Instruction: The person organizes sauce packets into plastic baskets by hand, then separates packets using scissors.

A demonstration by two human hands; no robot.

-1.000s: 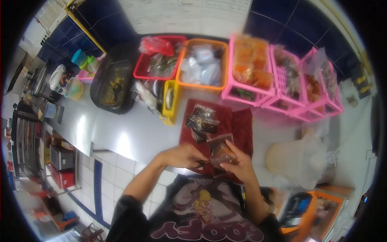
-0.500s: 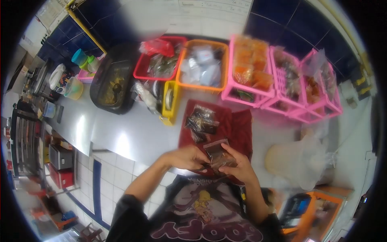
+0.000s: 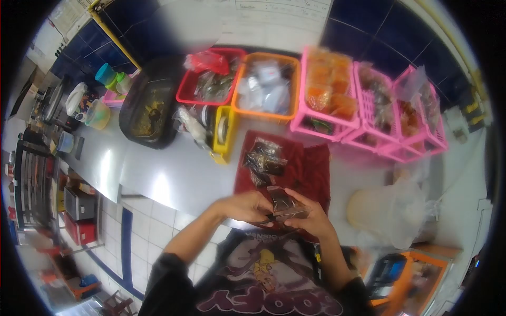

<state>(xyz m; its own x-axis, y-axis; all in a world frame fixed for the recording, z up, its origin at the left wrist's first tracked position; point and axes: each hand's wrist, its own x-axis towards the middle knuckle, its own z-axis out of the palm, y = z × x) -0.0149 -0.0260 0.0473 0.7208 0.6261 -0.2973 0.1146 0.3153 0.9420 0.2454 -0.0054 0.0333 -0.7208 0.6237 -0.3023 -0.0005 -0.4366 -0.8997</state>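
Note:
A small clear plastic packet with dark contents (image 3: 283, 202) is between my hands, over the near edge of a dark red cloth (image 3: 311, 163). My right hand (image 3: 312, 217), on the right of the frame, pinches the packet's side with thumb and fingers. The left-side hand is my left hand (image 3: 247, 207); its fingers are curled together at the packet's left side, round a small dark item too blurred to name. Several similar packets (image 3: 266, 157) lie in a pile on the cloth's left half, just beyond my hands.
Behind the cloth stand a yellow tape dispenser (image 3: 223, 134), a red basket (image 3: 182, 94), an orange basket (image 3: 266, 115) and pink baskets (image 3: 324, 130) of packets. A black pan (image 3: 126, 113) is at the left, a translucent tub (image 3: 387, 213) at the right, on the metal table (image 3: 153, 174).
The packet has turned and folded between my hands, showing less of its flat face. My left hand has shifted slightly right, closer to my right hand. The pile has stayed put.

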